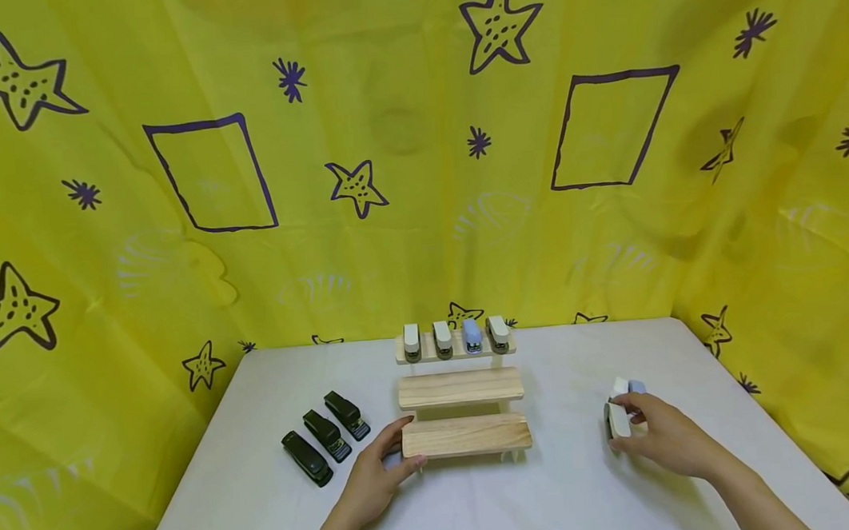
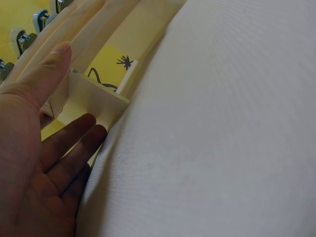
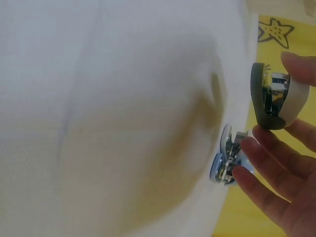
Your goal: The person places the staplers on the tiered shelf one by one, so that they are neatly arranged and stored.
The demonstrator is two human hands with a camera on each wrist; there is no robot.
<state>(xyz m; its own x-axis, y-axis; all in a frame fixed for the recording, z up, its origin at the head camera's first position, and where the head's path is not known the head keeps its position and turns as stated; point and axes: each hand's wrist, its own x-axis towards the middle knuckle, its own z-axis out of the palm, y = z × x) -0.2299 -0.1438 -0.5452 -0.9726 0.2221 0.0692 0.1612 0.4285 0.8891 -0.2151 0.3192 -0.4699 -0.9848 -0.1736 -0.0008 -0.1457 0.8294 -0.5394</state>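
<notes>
Apparent pickup: my right fingers (image 3: 266,164) pinch a white stapler (image 1: 620,420), left fingers (image 2: 74,132) hold the rack (image 1: 466,436); steady carrying seems needed.

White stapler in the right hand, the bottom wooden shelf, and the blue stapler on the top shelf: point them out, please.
White stapler (image 1: 619,420): head view, on its pale upper cover.
Bottom shelf (image 1: 466,436): head view, middle of its board.
Blue stapler (image 1: 472,334): head view, on its upper cover.
</notes>
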